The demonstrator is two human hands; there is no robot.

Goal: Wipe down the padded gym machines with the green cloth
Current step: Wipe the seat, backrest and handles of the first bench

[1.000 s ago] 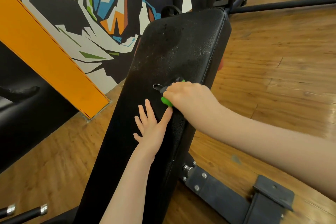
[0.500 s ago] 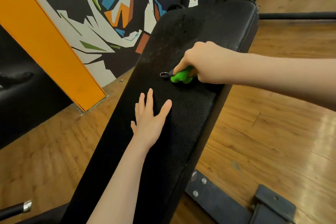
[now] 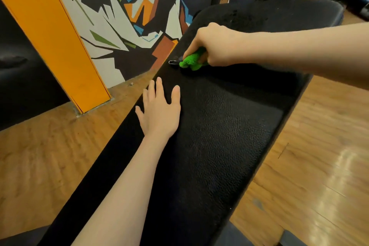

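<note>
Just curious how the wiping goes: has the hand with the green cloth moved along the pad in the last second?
Yes. The right hand with the green cloth has slid up the black pad, away from the resting left hand.

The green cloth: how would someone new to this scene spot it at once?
Find the long black padded bench running up the frame. Near its far left edge, the right hand presses a bunched green cloth onto the pad. It is the only bright green thing on the black surface.

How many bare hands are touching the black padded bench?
2. The left hand lies flat, fingers spread, near the middle of the black padded bench. The right hand, farther up, presses the bunched green cloth against it.
</note>
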